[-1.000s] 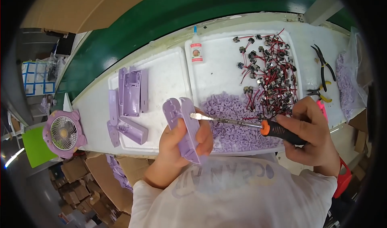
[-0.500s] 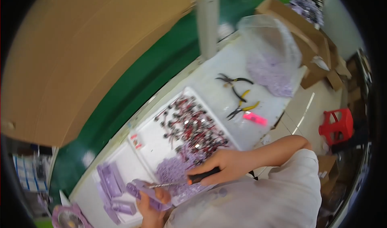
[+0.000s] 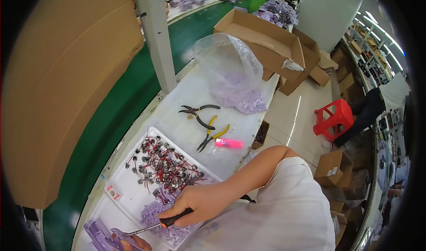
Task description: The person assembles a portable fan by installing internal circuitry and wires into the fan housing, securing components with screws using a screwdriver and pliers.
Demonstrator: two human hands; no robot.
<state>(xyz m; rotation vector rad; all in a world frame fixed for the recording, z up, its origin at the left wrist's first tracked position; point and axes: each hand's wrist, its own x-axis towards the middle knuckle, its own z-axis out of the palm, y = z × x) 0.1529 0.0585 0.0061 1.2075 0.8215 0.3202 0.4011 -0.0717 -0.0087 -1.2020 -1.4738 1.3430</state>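
My right hand [image 3: 202, 201] is closed around the black-and-orange handle of a screwdriver [image 3: 176, 217]. The thin metal shaft points left, its tip at a light purple plastic housing [image 3: 119, 233]. That housing is in the fingers of my left hand [image 3: 141, 243], partly cut off by the lower edge. More purple housings [image 3: 94, 234] lie just left of it. Under and beyond my right hand is a white tray [image 3: 128, 186], holding a heap of small dark parts with red wires [image 3: 166, 165] and a pile of tiny purple pieces [image 3: 152, 213].
Black-handled pliers [image 3: 200, 113], yellow-handled pliers [image 3: 213, 135] and a pink item [image 3: 229, 143] lie beyond the tray. Behind them sits a clear bag [image 3: 235, 84] of purple pieces. Cardboard boxes [image 3: 266, 37] stand farther back; a red stool [image 3: 333, 119] and a person [image 3: 381, 104] are right.
The whole view has shifted, so the bench and both hands appear lower and farther left. The screwdriver remains in my right hand and the housing in my left.
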